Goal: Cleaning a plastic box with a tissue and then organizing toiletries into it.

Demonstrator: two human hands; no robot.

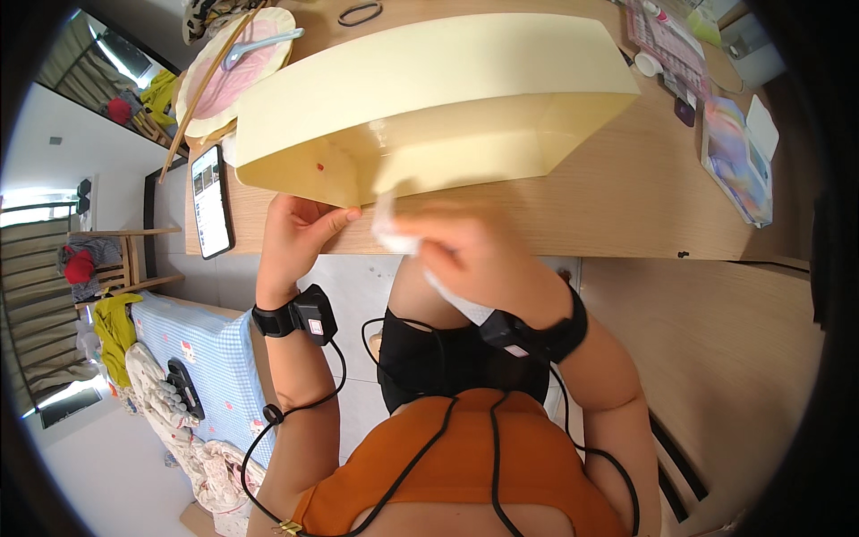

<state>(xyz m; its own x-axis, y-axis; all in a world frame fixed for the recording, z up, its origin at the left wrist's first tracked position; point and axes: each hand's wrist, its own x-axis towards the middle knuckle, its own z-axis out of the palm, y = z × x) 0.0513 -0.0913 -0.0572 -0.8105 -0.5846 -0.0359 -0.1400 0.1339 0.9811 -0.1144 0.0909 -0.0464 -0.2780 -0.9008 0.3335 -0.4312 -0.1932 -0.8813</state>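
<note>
A long pale yellow plastic box lies tilted on the wooden desk, its open side facing me. A small red spot shows on the inner wall at its left end. My left hand grips the box's near left edge, thumb along the rim and the other fingers partly hidden. In my right hand, blurred by motion, is a crumpled white tissue. Part of the tissue hangs below the palm toward the wrist, while its upper end is close to the box's near rim.
On the desk's left lie a smartphone with a lit screen and a pink plate bearing a light-blue spoon and wooden chopsticks. A pink keyboard and pastel case are at right. Black cables run from my wrist straps.
</note>
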